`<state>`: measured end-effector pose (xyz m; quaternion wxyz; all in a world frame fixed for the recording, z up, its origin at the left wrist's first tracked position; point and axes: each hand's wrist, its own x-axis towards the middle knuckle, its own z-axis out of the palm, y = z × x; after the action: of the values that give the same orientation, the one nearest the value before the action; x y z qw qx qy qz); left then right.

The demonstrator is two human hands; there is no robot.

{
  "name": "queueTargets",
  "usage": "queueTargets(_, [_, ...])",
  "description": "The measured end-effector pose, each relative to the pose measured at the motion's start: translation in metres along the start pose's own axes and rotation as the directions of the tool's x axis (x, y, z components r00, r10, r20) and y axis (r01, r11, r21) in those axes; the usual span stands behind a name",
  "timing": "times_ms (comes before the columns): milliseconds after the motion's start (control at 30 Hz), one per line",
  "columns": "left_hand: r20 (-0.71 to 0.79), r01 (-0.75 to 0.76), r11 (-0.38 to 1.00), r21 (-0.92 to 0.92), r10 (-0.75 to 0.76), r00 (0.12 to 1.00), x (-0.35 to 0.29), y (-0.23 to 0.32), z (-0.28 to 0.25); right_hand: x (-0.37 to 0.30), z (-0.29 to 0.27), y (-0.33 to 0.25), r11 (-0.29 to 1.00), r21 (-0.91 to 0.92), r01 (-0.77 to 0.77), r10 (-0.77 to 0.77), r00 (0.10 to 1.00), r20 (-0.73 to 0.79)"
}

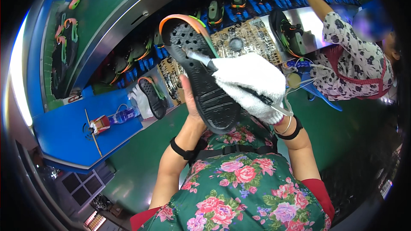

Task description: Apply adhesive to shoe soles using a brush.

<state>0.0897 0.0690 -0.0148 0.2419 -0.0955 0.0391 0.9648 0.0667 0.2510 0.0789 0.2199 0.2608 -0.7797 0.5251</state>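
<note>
Left hand (pixel 192 102) holds the shoe (pixel 198 79) from the left, probably steadying it for the brush (pixel 200 57) gripped in right hand (pixel 250 83).

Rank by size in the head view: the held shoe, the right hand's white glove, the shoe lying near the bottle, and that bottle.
Held shoe
Right hand's white glove
Lying shoe
Bottle
Nearness likely enlarges the held shoe; true sizes are unsure.

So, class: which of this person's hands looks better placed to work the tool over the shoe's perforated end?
The right, most likely: the gloved right hand grips the slim tool, its tip by that end. The bare left hand seems occupied supporting the black shoe along its left edge.
</note>
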Motion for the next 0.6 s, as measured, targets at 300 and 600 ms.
queueTargets(300, [0.088,0.061,0.997,0.055,-0.066,0.994,-0.015,-0.005,-0.019,0.004,0.012,0.002,0.991,-0.060,0.117,-0.108,0.985,0.133])
queueTargets(600, [0.077,0.100,0.993,-0.056,-0.095,0.992,-0.015,0.011,-0.022,-0.007,0.023,0.009,0.993,-0.015,0.114,-0.113,0.992,0.050])
